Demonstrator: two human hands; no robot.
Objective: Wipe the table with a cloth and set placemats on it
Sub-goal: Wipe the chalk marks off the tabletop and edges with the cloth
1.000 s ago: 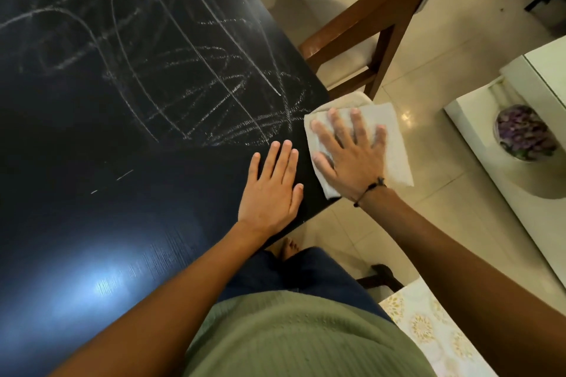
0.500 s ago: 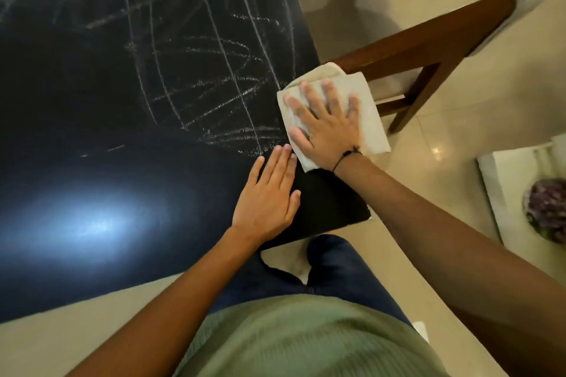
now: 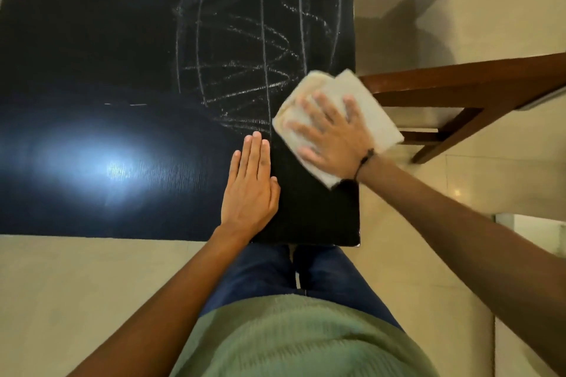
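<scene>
A person is standing at the near right corner of a dark desk (image 3: 92, 40), seen from a head camera looking down. The right hand (image 3: 332, 131) is pressing flat, fingers spread, on a folded pale cloth (image 3: 372, 107). Compared with a second ago, the cloth is lying further up the right edge of the desk, with more of it resting on the desk top and less hanging over the side. It is now reaching the lower end of the white chalk scribbles (image 3: 251, 70), touching their nearest lines. The hand looks blurred, which suggests it is moving.

The left hand (image 3: 249, 184) is resting open and flat on the desk just left of the cloth, fingers together, much where it was before, probably steadying the body.

Judging from this, the wiping is only just entering the marked area. The near strip of the desk is looking clean and is reflecting a bright light, while most of the scribbles further away are still there. No placemats are showing on the desk.

A wooden chair (image 3: 459, 82) is standing just beside the right edge of the desk, its rail close to the cloth, and could be crowding sweeps on that side. Pale floor tiles (image 3: 92, 285) are lying below.
</scene>
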